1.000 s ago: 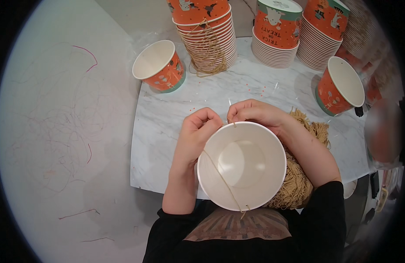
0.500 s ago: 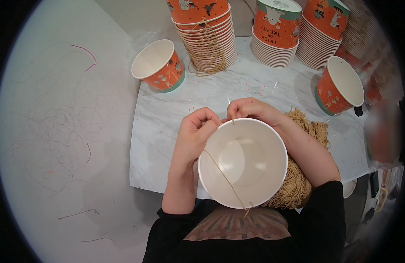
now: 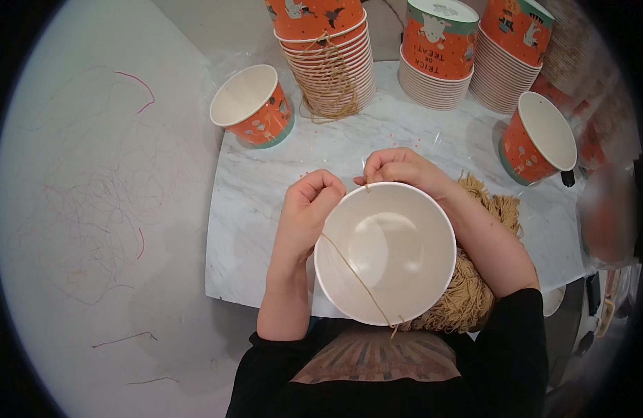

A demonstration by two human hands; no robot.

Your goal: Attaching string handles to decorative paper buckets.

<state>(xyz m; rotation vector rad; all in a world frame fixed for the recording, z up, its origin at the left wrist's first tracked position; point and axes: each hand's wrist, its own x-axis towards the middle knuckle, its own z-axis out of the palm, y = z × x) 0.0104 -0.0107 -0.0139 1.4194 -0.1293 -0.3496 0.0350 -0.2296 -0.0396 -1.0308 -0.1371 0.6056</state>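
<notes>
A large paper tub point(image 3: 384, 244), white inside, faces me with its mouth up, in front of my chest. Tan string point(image 3: 353, 269) is fastened at its near rim, crosses the opening and goes over the left rim toward my left hand point(image 3: 309, 207). That hand is closed in a pinch at the far left rim. My right hand point(image 3: 399, 168) pinches beside the far rim, where a short loop of string shows at a hole. The string ends between my fingertips are mostly hidden. A small gap separates the two hands.
A bundle of tan string point(image 3: 467, 296) lies under my right forearm. Stacked orange tubs point(image 3: 326, 70), some draped with string, stand at the back, beside more stacks point(image 3: 436, 70). Single tubs stand at back left point(image 3: 259, 111) and right point(image 3: 537, 139). A white wall point(image 3: 91, 209) is at left.
My fingertips have drawn slightly apart, the right hand shifting a little away from me. The tub's rim has moved slightly farther from my body.
</notes>
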